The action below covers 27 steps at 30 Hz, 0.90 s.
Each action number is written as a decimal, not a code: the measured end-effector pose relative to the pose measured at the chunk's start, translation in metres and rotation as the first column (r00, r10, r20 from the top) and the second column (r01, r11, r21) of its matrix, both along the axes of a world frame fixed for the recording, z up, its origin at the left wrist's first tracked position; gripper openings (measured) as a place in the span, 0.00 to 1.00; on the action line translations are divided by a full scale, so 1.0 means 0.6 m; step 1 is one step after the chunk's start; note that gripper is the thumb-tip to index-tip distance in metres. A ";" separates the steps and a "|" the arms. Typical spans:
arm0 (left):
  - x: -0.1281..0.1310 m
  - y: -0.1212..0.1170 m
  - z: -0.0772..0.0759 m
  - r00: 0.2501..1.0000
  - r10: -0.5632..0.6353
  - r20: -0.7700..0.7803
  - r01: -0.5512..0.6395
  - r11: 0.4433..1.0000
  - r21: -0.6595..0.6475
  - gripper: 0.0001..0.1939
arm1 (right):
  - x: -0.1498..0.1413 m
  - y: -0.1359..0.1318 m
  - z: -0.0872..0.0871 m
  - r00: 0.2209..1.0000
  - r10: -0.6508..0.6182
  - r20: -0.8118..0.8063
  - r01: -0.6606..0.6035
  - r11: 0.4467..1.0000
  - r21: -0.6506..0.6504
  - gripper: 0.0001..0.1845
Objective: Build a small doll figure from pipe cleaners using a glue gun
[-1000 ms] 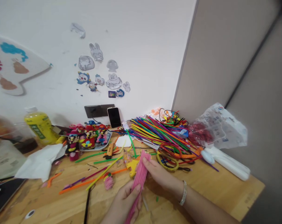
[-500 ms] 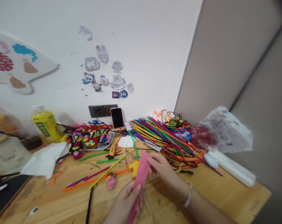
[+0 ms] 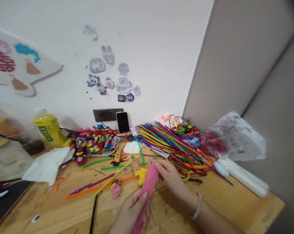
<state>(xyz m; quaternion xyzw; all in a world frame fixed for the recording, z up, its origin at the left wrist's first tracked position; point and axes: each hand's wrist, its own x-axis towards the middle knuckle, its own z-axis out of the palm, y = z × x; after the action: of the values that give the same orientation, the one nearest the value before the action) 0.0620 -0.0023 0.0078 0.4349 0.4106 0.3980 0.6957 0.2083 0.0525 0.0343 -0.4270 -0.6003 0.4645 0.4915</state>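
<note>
Head — left hand (image 3: 134, 206) clasps pink stems (image 3: 150, 182); right hand (image 3: 170, 175) pinches them.

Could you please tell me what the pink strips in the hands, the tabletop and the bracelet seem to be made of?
Pink strips: possibly fuzzy craft stems; they look matte and soft-edged, but no wire core shows.
Tabletop: apparently wood, light brown; grain-like streaks and knot-like marks show.
Bracelet: perhaps metal or small stones, silvery; too small to be sure.
</note>
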 end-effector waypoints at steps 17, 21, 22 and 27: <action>0.000 0.003 -0.014 0.998 0.037 -0.048 -0.040 0.998 -0.054 0.27 | -0.005 0.002 -0.005 0.995 -0.040 -0.091 0.037 0.999 -0.033 0.21; 0.000 0.002 -0.009 0.997 0.024 -0.075 -0.028 0.998 -0.053 0.26 | -0.002 0.003 -0.002 0.993 -0.038 -0.111 0.032 0.998 -0.057 0.20; -0.001 0.001 -0.008 0.997 0.013 -0.079 -0.016 0.999 -0.049 0.26 | -0.004 0.002 -0.002 0.993 -0.021 -0.115 0.014 0.998 -0.068 0.20; -0.007 0.001 0.001 0.991 0.043 -0.124 -0.043 0.999 0.003 0.23 | -0.013 -0.004 -0.003 0.985 0.071 -0.160 -0.093 0.986 -0.137 0.20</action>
<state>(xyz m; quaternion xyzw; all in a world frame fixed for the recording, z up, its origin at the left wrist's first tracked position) 0.0576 -0.0015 0.0084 0.4498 0.4621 0.3853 0.6600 0.2006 0.0503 0.0328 -0.3989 -0.5422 0.5583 0.4849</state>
